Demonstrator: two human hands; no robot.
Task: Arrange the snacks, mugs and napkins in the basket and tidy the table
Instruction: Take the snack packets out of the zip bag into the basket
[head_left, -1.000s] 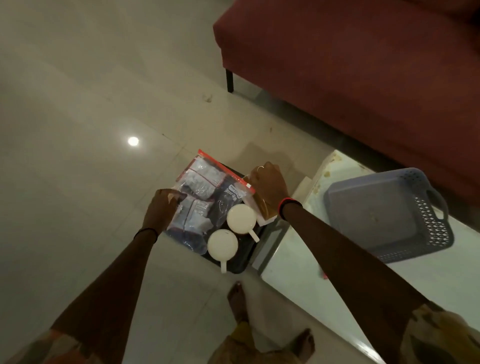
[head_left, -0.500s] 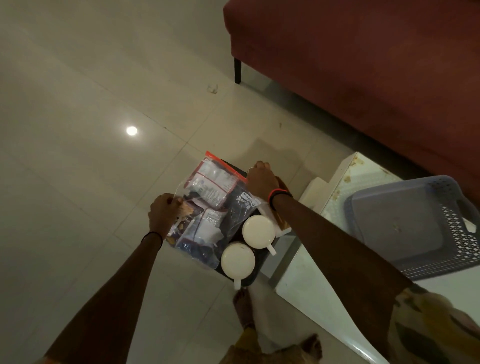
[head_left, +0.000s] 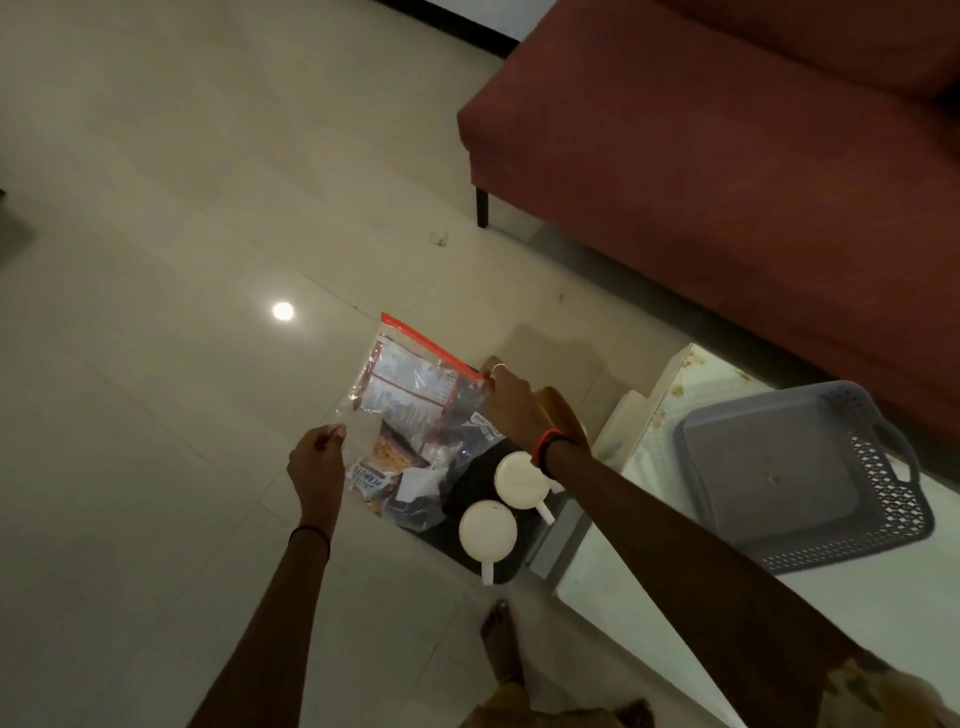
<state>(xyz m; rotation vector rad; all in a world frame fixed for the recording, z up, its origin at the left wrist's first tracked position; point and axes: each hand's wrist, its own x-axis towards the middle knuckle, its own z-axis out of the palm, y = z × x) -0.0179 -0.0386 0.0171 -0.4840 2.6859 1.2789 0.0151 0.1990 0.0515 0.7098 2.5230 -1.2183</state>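
Note:
A clear zip bag (head_left: 410, 410) with an orange seal, full of snack packets, hangs over a dark tray (head_left: 467, 483) on the floor. My left hand (head_left: 317, 467) pinches the bag's lower left corner. At the far end of the seal, my right hand (head_left: 506, 402) grips the bag's top right corner. Two white mugs (head_left: 521, 480) (head_left: 487, 530) stand on the tray beside the bag, handles pointing toward me. The grey plastic basket (head_left: 800, 478) sits empty on the white table (head_left: 649, 587) to the right. Napkins are not clearly visible.
A red sofa (head_left: 727, 156) stands behind the table. The tiled floor (head_left: 182, 364) stretches to the left. My bare foot (head_left: 501, 644) is just below the tray, near the table's corner. A brown object (head_left: 561, 410) lies partly hidden behind my right wrist.
Both hands have lifted the snack bag up off the tray, stretching it between them. My left hand has moved down and outward. The view has shifted left.

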